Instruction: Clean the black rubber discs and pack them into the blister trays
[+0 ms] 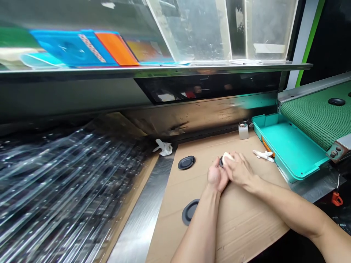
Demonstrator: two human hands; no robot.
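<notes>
Over the cardboard sheet (246,219), my left hand (216,175) holds a small black round part (221,162), mostly hidden by the fingers. My right hand (239,168) pinches a white cloth (227,157) and presses it against that part. Both hands touch each other. Left of them, a black oval disc (187,162) lies on the cardboard. Another black disc (189,212) lies nearer, partly covered by my left forearm.
Transparent trays (68,182) of dark parts fill the left. A teal tray (296,146) sits by a green conveyor (323,106) carrying a black part (336,101). A small bottle (243,130) and crumpled white cloths (164,147) stand near the back. A metal shelf (164,70) runs above.
</notes>
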